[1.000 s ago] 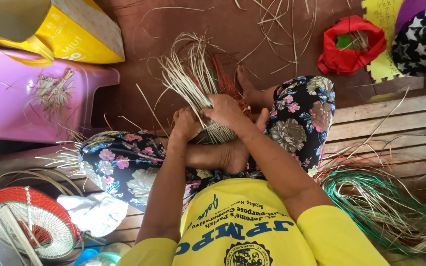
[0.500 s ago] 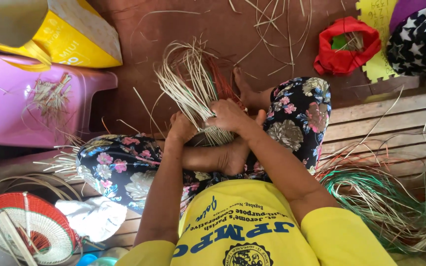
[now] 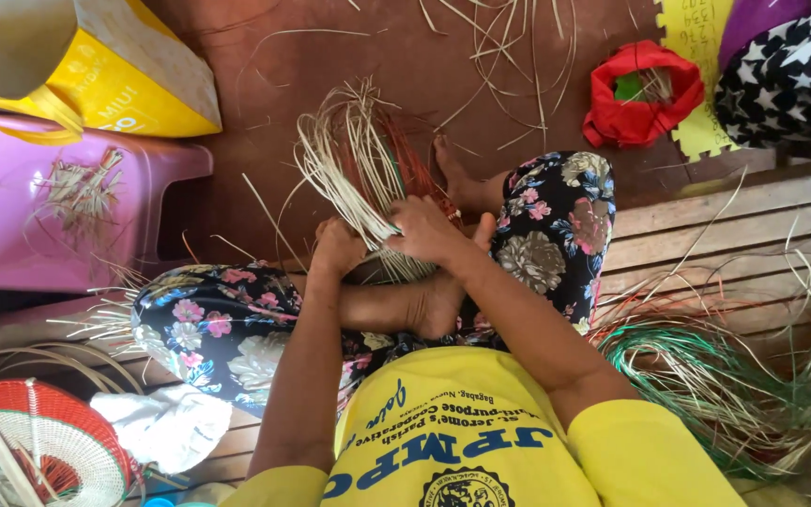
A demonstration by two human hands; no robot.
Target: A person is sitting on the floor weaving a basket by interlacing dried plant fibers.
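The weave [image 3: 368, 188] sits in the lap, over the crossed legs, its pale strips fanning up and away. The strips could spring loose or snap — likely if either grip slackens or bends them too sharply. Left hand [image 3: 338, 249] is clenched on the base; right hand [image 3: 424, 230] lies curled over the strips, pinching them — both forearms reach forward, wrists bent down.
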